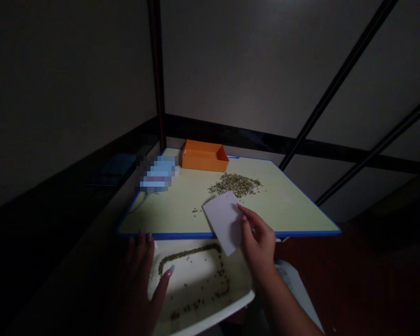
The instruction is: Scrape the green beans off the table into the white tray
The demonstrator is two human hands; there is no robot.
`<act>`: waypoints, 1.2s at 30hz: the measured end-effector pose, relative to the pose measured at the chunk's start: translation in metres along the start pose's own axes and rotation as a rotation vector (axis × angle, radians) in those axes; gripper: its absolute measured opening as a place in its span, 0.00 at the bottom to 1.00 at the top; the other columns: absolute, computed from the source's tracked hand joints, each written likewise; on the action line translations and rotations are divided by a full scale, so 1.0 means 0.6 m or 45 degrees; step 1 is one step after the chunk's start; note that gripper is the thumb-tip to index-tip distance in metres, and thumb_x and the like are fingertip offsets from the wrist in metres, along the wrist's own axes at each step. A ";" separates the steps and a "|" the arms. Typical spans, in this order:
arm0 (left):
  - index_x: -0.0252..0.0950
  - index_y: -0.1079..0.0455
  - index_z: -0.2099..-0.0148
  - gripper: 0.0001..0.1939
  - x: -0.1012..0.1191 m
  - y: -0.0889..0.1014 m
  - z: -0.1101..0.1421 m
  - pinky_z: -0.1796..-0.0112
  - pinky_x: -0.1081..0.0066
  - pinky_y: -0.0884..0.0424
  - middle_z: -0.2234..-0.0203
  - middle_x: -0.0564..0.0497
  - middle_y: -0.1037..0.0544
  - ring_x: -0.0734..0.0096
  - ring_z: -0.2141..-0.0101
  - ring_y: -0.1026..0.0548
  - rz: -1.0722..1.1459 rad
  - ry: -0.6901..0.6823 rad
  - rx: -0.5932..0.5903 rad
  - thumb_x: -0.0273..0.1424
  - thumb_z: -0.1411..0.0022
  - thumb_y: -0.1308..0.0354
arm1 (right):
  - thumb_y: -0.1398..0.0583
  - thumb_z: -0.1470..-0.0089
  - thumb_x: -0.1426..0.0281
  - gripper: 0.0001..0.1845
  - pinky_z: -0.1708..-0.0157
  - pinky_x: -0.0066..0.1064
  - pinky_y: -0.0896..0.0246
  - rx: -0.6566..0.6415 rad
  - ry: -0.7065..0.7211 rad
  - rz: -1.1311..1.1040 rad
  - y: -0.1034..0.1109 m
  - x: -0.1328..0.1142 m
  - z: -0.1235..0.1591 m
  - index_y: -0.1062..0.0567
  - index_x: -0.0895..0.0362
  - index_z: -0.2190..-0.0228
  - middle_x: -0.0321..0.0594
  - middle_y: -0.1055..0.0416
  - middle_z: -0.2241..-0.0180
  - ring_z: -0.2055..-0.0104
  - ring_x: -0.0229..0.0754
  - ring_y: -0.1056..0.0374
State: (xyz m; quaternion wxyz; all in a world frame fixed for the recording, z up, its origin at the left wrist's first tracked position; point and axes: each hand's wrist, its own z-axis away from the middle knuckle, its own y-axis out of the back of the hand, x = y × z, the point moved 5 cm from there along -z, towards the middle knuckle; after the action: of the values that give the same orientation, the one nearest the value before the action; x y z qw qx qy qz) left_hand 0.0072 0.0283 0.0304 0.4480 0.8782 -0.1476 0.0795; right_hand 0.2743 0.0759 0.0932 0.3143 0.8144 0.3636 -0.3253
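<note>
A white card (pixel 223 221) is pinched in my right hand (pixel 259 238), tilted over the table's near edge. Just beyond the card lies a loose pile of small greenish-brown seeds or grains (pixel 240 183), with a few stray ones to its left. Below the table edge sits a white tray (pixel 238 280), with similar grains gathered along the borders of its floor. My left hand (pixel 143 270) is at the tray's left side, fingers apart, the thumb reaching over the inside. Shadow hides part of that hand, and I see nothing held in it.
The pale tabletop (pixel 290 205) has a blue rim. An open orange box (pixel 205 156) stands at its back left. A pixelated light-blue object (pixel 159 173) is at the left edge, with a cord-like strand near it. Walls enclose the back and left.
</note>
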 end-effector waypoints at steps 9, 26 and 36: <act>0.43 0.62 0.32 0.38 -0.008 0.000 0.000 0.47 0.51 0.29 0.36 0.42 0.40 0.54 0.37 0.42 -0.105 -0.094 0.039 0.41 0.40 0.51 | 0.45 0.43 0.71 0.15 0.69 0.34 0.36 -0.032 0.161 0.090 -0.002 -0.026 0.010 0.22 0.56 0.58 0.43 0.23 0.66 0.68 0.42 0.30; 0.45 0.63 0.32 0.39 -0.018 0.000 -0.006 0.45 0.49 0.30 0.34 0.44 0.45 0.53 0.36 0.45 -0.083 -0.124 -0.007 0.39 0.41 0.49 | 0.47 0.46 0.78 0.18 0.66 0.37 0.39 -0.112 0.399 0.157 -0.022 -0.053 0.011 0.25 0.59 0.54 0.40 0.27 0.72 0.69 0.43 0.33; 0.41 0.62 0.32 0.38 -0.018 0.000 -0.004 0.48 0.51 0.28 0.36 0.41 0.41 0.52 0.36 0.44 -0.120 -0.177 0.051 0.39 0.40 0.50 | 0.47 0.46 0.77 0.18 0.67 0.36 0.38 -0.076 0.354 0.156 -0.017 -0.052 0.007 0.25 0.57 0.55 0.40 0.27 0.72 0.70 0.43 0.32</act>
State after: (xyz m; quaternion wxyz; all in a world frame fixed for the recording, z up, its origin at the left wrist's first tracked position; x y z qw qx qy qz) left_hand -0.0029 0.0321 0.0287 0.4223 0.8963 -0.1351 0.0000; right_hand 0.2484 0.0661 0.1112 0.3043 0.8625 0.3627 -0.1784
